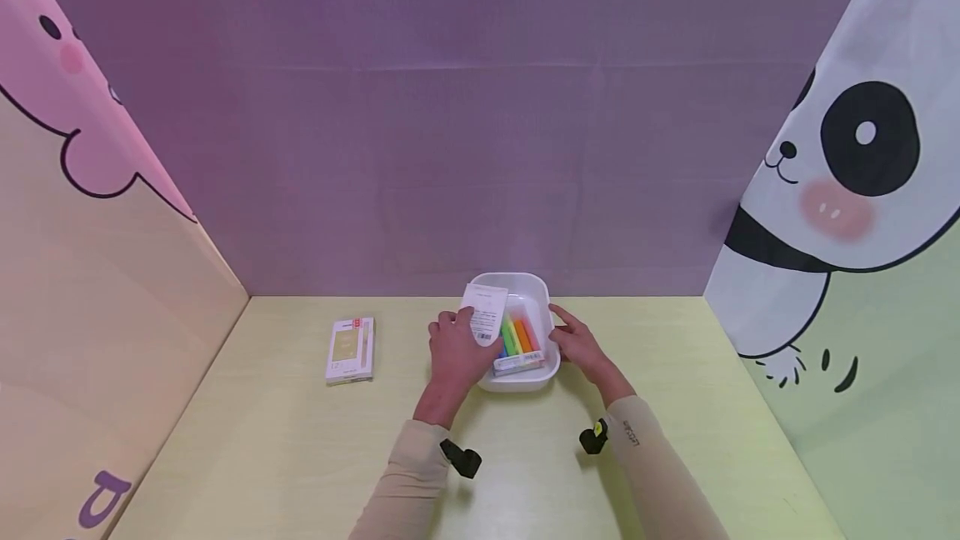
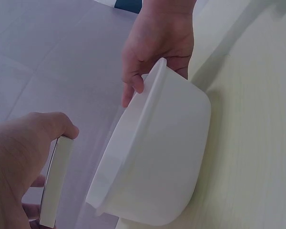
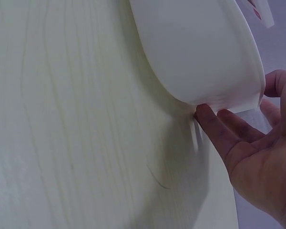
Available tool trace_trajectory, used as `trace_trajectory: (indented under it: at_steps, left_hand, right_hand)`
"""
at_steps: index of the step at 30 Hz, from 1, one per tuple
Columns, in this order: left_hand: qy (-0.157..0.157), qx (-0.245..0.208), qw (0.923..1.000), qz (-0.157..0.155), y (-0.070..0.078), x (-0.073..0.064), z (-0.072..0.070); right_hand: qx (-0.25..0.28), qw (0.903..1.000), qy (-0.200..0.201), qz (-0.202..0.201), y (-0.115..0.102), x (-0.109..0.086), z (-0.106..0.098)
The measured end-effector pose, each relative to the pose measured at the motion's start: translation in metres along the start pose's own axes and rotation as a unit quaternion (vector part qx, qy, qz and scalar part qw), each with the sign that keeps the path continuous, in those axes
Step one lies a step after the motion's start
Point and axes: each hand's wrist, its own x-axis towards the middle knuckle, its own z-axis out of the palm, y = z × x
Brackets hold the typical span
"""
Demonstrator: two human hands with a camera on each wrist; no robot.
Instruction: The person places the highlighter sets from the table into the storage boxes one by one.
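Observation:
A white plastic bin (image 1: 519, 385) stands on the table near its back edge. Inside it lies a clear pack of bright coloured sticks (image 1: 517, 336) in blue, green, yellow, orange and pink. My left hand (image 1: 459, 350) grips a flat white box (image 1: 487, 302) with small print and a barcode, above the bin's left side. Thumb and fingers lie on opposite sides of this box (image 2: 57, 181) in the left wrist view. My right hand (image 1: 583, 350) holds the bin's right side, thumb at the rim and fingers against the outer wall (image 3: 200, 57).
Another flat white box (image 1: 350, 351) with a gold panel lies on the pale wooden table (image 1: 285, 457) to the left. A purple back wall (image 1: 480, 148) rises right behind the bin. Printed side panels stand left and right.

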Motion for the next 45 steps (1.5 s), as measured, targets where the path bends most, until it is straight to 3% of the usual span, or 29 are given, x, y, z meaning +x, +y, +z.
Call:
trace_trajectory:
  at_steps: [10,17,24,45]
  left_hand:
    - [0.002,-0.010,0.9999,0.010,0.006,0.000,0.002]
    - [-0.008,-0.006,0.9999,0.013,0.006,0.000,0.009]
    - [-0.009,0.002,0.9997,0.021,0.006,-0.001,0.013]
    - [-0.013,0.000,0.9992,0.038,0.009,-0.005,0.022]
  right_hand:
    - [-0.004,1.0000,0.002,0.002,0.001,0.000,0.000]
    - [-0.006,0.9996,-0.007,-0.027,0.003,-0.002,-0.002]
    - [0.000,0.9999,-0.012,-0.003,-0.006,-0.005,-0.001]
    - [-0.007,1.0000,-0.007,0.001,0.001,-0.001,-0.003]
